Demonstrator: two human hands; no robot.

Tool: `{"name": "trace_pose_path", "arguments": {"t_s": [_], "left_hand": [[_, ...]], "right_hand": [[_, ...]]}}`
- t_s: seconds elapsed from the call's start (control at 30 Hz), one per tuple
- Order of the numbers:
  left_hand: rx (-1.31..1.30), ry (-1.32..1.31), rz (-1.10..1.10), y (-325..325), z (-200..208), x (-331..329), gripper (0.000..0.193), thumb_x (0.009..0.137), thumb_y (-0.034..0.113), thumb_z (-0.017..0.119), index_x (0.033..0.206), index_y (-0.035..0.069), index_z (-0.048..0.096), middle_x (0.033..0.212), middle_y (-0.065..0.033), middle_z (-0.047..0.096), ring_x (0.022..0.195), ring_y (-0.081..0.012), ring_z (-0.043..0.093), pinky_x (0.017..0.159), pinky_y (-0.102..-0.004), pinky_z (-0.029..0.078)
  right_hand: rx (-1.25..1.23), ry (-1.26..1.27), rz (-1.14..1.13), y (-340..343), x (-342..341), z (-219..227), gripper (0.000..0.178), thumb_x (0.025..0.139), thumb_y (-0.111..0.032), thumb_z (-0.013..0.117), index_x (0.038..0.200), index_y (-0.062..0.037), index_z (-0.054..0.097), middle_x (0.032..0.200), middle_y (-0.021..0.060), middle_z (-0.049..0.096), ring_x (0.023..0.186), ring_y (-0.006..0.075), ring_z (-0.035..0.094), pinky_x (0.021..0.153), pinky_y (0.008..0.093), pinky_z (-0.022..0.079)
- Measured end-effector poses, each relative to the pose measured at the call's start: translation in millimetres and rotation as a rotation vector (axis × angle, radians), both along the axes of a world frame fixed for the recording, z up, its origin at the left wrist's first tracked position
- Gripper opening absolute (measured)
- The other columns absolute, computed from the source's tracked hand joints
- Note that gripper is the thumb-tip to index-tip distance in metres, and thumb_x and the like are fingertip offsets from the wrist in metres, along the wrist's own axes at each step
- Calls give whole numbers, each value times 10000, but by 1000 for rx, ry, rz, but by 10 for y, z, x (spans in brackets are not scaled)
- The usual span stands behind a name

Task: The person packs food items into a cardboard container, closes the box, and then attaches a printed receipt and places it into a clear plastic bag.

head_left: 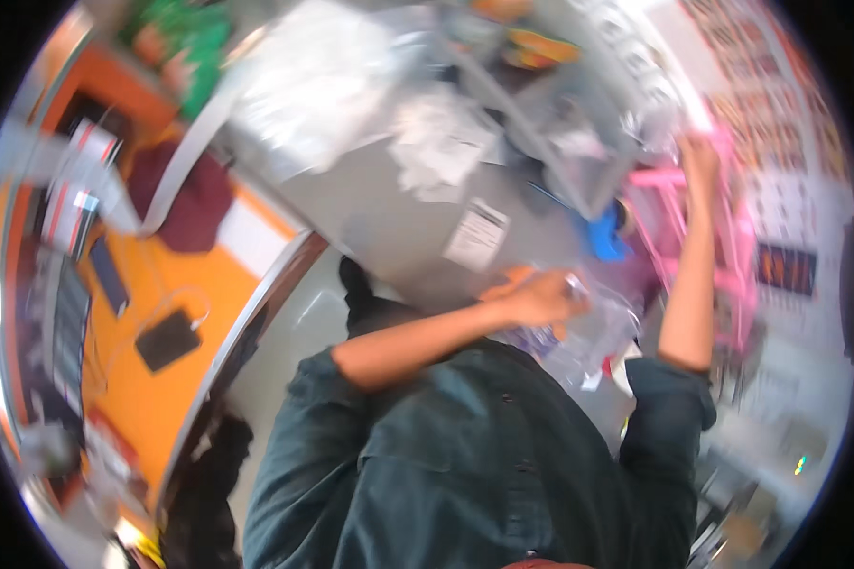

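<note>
My left hand [544, 300] is closed on a clear plastic bag [603, 332] in front of my body, at the near edge of the grey table. Something orange [514, 279] shows beside its fingers; its kind is blurred. Up to the right, my right hand [698, 159] reaches out to the top of a pink plastic rack [678, 180]. Its fingers are curled, and clear crinkled plastic [657, 131] lies just beside them. Motion blur hides what, if anything, they grip.
A white printed label [477, 234] and crumpled papers [441, 142] lie on the grey table [389, 218]. Behind them are a large white plastic bag [313, 81] and a grey bin [531, 123]. A blue tape dispenser-like object [607, 237] sits by the rack. An orange desk [199, 294] stands left.
</note>
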State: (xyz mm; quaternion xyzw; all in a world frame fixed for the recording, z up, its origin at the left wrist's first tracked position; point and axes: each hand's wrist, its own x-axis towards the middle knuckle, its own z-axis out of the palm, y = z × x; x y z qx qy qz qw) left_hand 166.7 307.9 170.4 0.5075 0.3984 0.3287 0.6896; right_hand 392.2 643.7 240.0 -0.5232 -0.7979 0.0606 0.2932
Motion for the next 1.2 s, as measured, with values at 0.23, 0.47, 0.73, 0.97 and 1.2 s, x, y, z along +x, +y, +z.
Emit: {"name": "trace_pose_path", "arguments": {"t_s": [0.23,0.47,0.73,0.97,1.2], "left_hand": [[-249,-751,8,94,68,-18,549,976,75,520,1502,169,397,813,12,459,719,-123,495,752,-309,474],[-225,-878,7,39,165,-12,578,1031,153,474,1567,190,261,791,15,415,749,-98,414,710,-278,403],[-28,-462,-135,6,674,-207,617,1000,177,557,1557,134,297,783,53,458,704,-64,416,671,-231,378],[110,-194,-82,-112,842,-324,676,954,156,593,1520,-42,281,785,21,440,703,-99,433,795,-287,421],[135,-282,-33,-193,887,-253,815,887,214,691,1511,-81,258,764,12,459,683,-114,464,814,-315,422]], "right_hand": [[-168,709,106,-1900,-489,1259,133,846,-11,672,978,-25,669,884,49,703,732,86,593,656,267,479],[-728,-108,86,-3115,-35,-204,202,920,-42,558,1052,11,702,1002,188,718,866,287,705,784,347,524],[-1154,3,-43,-3085,305,-1520,574,980,-493,439,1332,-61,580,1334,224,575,1228,352,558,1027,401,435],[-865,-82,195,-3286,184,-761,553,987,-330,498,1418,14,451,1398,245,510,1272,398,504,1066,426,403],[-709,60,204,-3205,81,-1373,621,971,-431,525,1423,-11,455,1381,244,521,1245,392,524,1043,432,416]]}}
